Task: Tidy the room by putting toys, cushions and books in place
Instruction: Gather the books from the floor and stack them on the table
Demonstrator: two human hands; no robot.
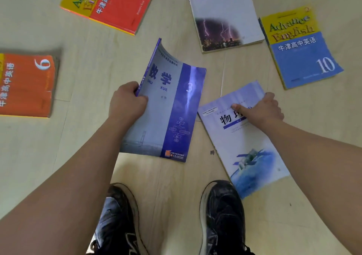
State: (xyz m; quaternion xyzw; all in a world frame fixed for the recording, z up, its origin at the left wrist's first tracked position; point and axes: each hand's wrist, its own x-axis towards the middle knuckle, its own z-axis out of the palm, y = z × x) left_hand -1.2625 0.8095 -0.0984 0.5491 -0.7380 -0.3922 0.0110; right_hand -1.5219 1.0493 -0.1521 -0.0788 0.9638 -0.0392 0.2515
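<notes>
Head view shows your left hand gripping the blue maths book by its spine, lifted off the floor. Your right hand pinches the top edge of the pale physics book, thumb on the cover, beside your right shoe.

Pale wood floor w/ 5 books: two orange-red, two physics, one blue

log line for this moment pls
left hand grips maths book | right hand grips physics book on floor | four books still scattered
</notes>
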